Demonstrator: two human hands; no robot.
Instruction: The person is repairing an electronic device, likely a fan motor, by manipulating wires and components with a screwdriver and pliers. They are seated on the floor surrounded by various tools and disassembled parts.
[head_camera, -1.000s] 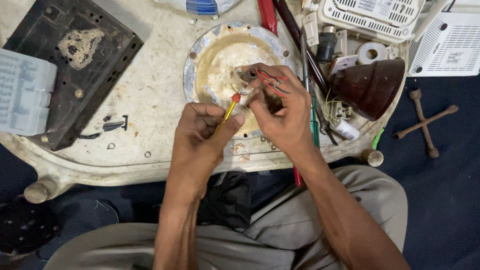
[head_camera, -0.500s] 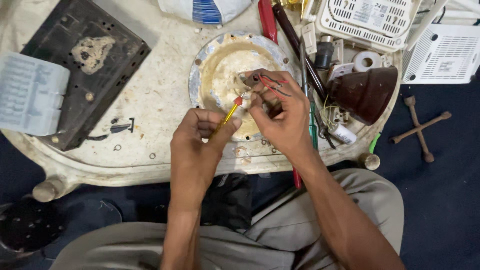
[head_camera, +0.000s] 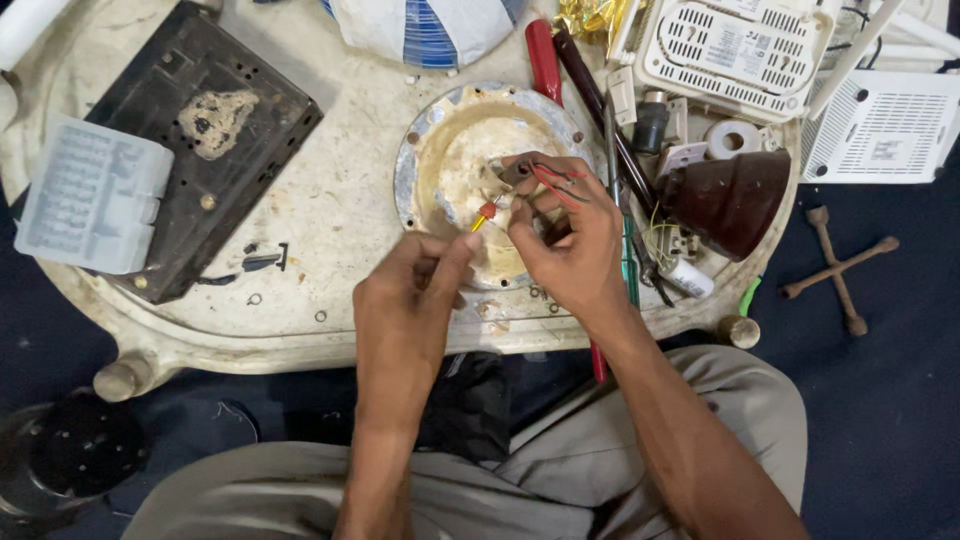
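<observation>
Since the earlier frame the two hands are sitting a little lower over the round metal plate (head_camera: 440, 150), and the small screwdriver (head_camera: 484, 213) with its red and yellow handle is now pointing up toward the part in the right hand rather than lying closer to the plate's lower edge. The left hand (head_camera: 410, 300) is pinching that screwdriver between thumb and fingertips, closed tightly around its rear end. The right hand (head_camera: 565, 240) is closing around a small dark component (head_camera: 513, 172) with red and black wires (head_camera: 555, 180) trailing across its fingers; the screwdriver tip is meeting the component just above the middle of the plate.

The plate is lying on a worn, cream-coloured bench (head_camera: 330, 210). To the left a black metal chassis (head_camera: 200, 140) is resting with a translucent plastic parts box (head_camera: 90, 195) on its near corner. Right of the hands a dark brown cone-shaped cover (head_camera: 725, 200) is lying on its side, with white vented plastic housings (head_camera: 735, 45) beyond it. A red-handled tool (head_camera: 543, 60) is lying above the plate. A cross-shaped wrench (head_camera: 835, 268) is lying on the dark floor.
</observation>
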